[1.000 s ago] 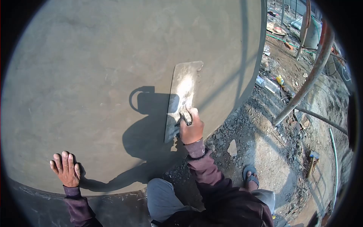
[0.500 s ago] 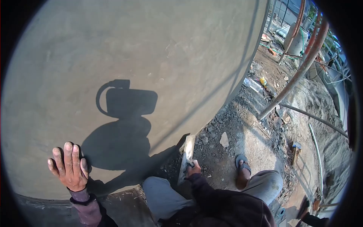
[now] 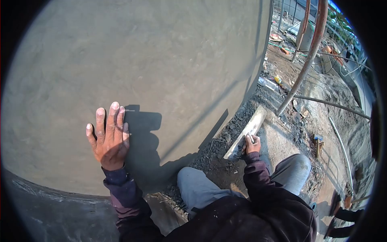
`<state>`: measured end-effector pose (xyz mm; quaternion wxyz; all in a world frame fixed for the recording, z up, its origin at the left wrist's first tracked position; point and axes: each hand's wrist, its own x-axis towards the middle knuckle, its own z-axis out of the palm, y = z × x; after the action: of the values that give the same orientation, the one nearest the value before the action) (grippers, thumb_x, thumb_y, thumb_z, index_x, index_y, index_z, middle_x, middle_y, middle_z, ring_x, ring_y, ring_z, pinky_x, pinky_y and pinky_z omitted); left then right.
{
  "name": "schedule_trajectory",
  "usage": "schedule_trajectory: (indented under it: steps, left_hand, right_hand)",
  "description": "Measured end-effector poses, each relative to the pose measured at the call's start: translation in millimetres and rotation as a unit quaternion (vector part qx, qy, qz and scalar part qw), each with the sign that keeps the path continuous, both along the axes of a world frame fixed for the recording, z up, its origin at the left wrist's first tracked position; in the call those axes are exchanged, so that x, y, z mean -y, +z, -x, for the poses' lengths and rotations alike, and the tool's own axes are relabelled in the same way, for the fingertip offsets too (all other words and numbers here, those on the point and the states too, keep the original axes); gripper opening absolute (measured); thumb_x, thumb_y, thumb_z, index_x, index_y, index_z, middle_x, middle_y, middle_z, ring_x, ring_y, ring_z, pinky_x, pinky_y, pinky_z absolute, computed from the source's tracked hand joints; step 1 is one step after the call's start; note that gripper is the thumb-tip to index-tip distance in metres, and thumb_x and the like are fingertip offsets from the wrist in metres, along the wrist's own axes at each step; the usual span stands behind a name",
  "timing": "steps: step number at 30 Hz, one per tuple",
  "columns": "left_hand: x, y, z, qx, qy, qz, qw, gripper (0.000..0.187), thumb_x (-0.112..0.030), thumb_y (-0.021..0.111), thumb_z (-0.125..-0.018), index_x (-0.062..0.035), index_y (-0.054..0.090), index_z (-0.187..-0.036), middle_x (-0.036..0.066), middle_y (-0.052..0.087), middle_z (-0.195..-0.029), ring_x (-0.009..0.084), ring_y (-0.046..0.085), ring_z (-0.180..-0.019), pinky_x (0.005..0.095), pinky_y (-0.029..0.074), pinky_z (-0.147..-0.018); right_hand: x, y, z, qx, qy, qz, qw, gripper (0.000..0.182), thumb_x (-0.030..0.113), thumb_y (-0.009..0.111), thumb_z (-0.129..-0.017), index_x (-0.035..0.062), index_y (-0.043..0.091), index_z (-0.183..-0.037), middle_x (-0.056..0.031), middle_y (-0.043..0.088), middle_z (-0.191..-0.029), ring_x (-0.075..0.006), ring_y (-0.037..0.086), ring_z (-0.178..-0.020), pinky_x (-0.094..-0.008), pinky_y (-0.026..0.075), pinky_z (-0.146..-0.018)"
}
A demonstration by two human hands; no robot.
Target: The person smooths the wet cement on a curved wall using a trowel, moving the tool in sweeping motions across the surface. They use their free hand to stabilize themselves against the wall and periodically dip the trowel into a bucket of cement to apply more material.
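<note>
A smooth grey plastered wall (image 3: 181, 68) fills the left and middle of the view. My left hand (image 3: 109, 137) is raised at the wall, fingers stretched out; whether the palm presses on the plaster cannot be seen. In my right hand (image 3: 252, 144) is the handle of a long plastering float (image 3: 256, 121), its flat blade smeared with pale plaster. The float is apart from the wall, tilted over the rubble to its right. My fingers wrap its handle, hiding part of it.
Metal scaffold poles (image 3: 302, 76) stand on the right. A hammer (image 3: 318, 146) lies on the ground beside a thin white pipe (image 3: 340, 147). A plastic bottle (image 3: 268, 83) sits among rubble near the wall's base. A person's dark-clothed limbs (image 3: 346, 215) show at lower right.
My left hand has moved up and right along the wall. My right hand has carried the float right, away from the wall's lower edge. The view has shifted slightly.
</note>
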<state>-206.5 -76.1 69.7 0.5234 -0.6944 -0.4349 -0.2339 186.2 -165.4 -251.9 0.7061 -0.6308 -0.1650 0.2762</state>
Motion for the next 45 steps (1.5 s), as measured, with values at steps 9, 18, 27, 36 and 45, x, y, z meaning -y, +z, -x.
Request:
schedule_trajectory:
  steps: [9, 18, 27, 36, 45]
  left_hand:
    - [1.3, 3.4, 6.7, -0.029, -0.031, 0.015, 0.999, 0.04, -0.028, 0.052, -0.089, -0.0254, 0.055, -0.129, -0.011, 0.043, -0.142, 0.0186, 0.034, -0.135, 0.0411, 0.018, -0.112]
    - [-1.5, 9.6, 15.6, 0.019, 0.02, -0.051, 0.998, 0.043, -0.033, 0.04, -0.096, -0.0195, 0.045, -0.137, -0.003, 0.038, -0.146, 0.0276, 0.023, -0.14, 0.0453, 0.007, -0.115]
    - [-4.2, 9.2, 15.4, -0.006, 0.034, -0.079, 0.996, 0.047, -0.034, 0.034, -0.098, -0.0132, 0.043, -0.139, 0.004, 0.037, -0.146, 0.0326, 0.025, -0.139, 0.0469, 0.01, -0.113]
    - [-5.5, 5.5, 18.7, 0.012, 0.036, -0.079, 0.996, 0.045, -0.035, 0.034, -0.097, -0.0169, 0.046, -0.136, 0.002, 0.04, -0.145, 0.0318, 0.026, -0.139, 0.0474, 0.008, -0.114]
    - [-7.6, 3.0, 16.1, 0.02, 0.022, -0.078, 0.997, 0.045, -0.034, 0.035, -0.097, -0.0173, 0.046, -0.137, 0.001, 0.039, -0.145, 0.0305, 0.024, -0.139, 0.0473, 0.008, -0.114]
  right_hand:
    - [-60.3, 67.8, 74.1, 0.18, 0.161, -0.156, 0.958, 0.035, 0.005, 0.055, -0.089, -0.0016, 0.049, -0.124, -0.0031, 0.056, -0.074, -0.0065, 0.047, -0.046, -0.0215, 0.039, -0.042]
    - [-144.7, 308.8, 63.6, 0.193, 0.288, -0.289, 0.892, 0.045, 0.008, 0.06, -0.086, -0.0031, 0.048, -0.128, -0.0111, 0.065, -0.085, -0.0176, 0.06, -0.066, -0.0282, 0.05, -0.065]
    - [-136.0, 135.5, 89.2, 0.389, 0.259, -0.237, 0.851, 0.036, 0.003, 0.061, -0.082, -0.0059, 0.058, -0.117, -0.0258, 0.065, -0.097, -0.0318, 0.067, -0.093, -0.0311, 0.05, -0.081]
    - [-125.7, 198.5, 123.5, 0.456, 0.286, -0.346, 0.768, 0.037, 0.0, 0.063, -0.08, -0.004, 0.059, -0.116, -0.0256, 0.064, -0.09, -0.0382, 0.065, -0.083, -0.0339, 0.051, -0.074]
    - [-139.1, 250.6, 105.6, 0.38, 0.244, -0.294, 0.842, 0.039, -0.001, 0.06, -0.084, -0.0046, 0.055, -0.123, -0.0214, 0.068, -0.089, -0.0208, 0.067, -0.073, -0.0272, 0.049, -0.067]
